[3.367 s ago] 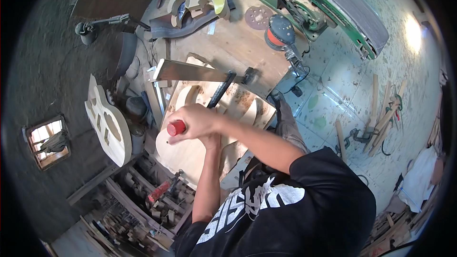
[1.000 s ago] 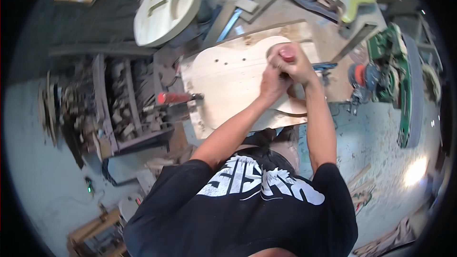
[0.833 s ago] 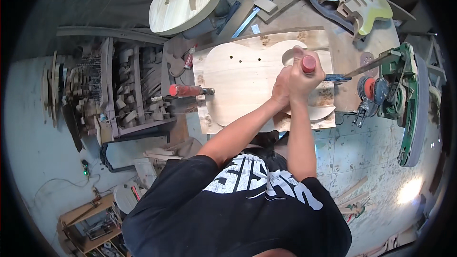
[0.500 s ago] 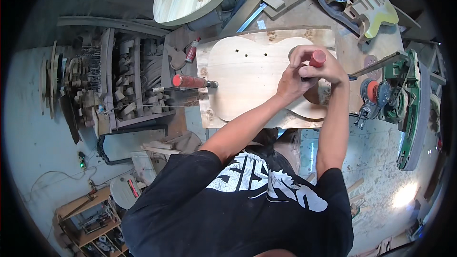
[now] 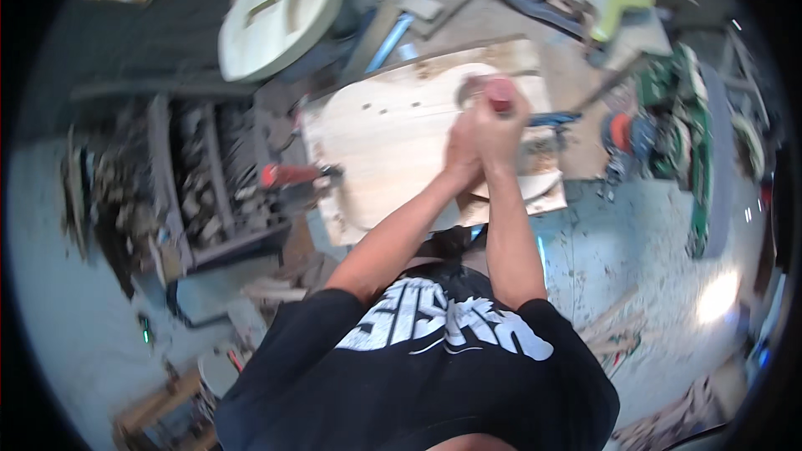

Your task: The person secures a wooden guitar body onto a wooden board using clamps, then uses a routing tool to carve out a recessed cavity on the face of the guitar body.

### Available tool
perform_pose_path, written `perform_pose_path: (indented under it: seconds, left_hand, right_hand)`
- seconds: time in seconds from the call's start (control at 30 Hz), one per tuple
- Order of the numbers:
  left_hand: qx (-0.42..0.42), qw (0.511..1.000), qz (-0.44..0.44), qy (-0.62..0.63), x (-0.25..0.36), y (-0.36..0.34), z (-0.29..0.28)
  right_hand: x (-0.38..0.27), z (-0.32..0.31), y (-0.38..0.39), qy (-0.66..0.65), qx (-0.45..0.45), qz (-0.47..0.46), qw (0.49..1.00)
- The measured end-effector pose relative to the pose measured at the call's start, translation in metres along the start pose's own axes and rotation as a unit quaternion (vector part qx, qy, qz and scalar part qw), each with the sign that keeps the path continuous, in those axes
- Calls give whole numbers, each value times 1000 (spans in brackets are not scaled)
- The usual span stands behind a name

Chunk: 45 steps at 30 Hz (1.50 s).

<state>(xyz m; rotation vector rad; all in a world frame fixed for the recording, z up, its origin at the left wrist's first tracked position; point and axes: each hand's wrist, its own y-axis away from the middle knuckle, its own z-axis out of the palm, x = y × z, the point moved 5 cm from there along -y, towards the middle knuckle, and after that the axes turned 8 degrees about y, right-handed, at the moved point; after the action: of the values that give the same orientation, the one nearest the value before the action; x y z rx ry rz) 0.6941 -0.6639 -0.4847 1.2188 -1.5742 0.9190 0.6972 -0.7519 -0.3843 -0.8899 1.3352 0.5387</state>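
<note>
My right hand [image 5: 505, 121] is wrapped round the red handle [image 5: 499, 93] of a clamp, the handle's end poking up out of the fist. Pressed against it, my left hand [image 5: 464, 149] closes on the same clamp lower down; its fingers are mostly hidden and blurred. Beneath both hands lies a pale wooden guitar body [image 5: 388, 146] with several small dark holes, flat on a larger burl-figured board [image 5: 516, 57]. A second red-handled clamp [image 5: 288, 175] grips the left edge of the body and board.
Two more guitar bodies, one pale [image 5: 276, 21] and one yellow-edged [image 5: 622, 4], rest at the back of the bench. A green machine [image 5: 695, 159] stands at the right beside an orange-and-grey power tool [image 5: 626, 135]. At left is a rack [image 5: 213, 188] of wood offcuts.
The whole view has shifted and tilted, with the bench moving left in it. My hands have drawn closer together, and my right hand has turned into a fist round the handle.
</note>
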Motion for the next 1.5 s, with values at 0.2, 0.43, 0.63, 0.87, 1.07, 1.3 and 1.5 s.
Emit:
perform_pose_path:
  seconds: [0.2,0.43,0.63,0.87,1.07,1.3,1.5]
  left_hand:
    - [83,989,122,-14,22,-3,-1]
    - [6,999,-21,-33,2,-3,-4]
    - [88,993,69,30,5,3,1]
    - [26,998,45,-33,17,2,-4]
    - [-14,992,11,-122,-26,4,-12]
    - [73,994,79,9,-1,9,-8]
    - [41,998,47,30,1,5,-6]
  right_hand:
    - [17,18,-37,-188,-613,6,768]
    - [9,2,-21,-84,-271,-7,959]
    - [-7,-4,5,48,109,-40,992]
    - [4,0,-32,-213,-531,16,820]
    - [10,10,-22,-110,-440,-5,891]
    - [-16,-9,4,41,79,-73,993]
    - [1,-8,-25,-176,-456,7,873]
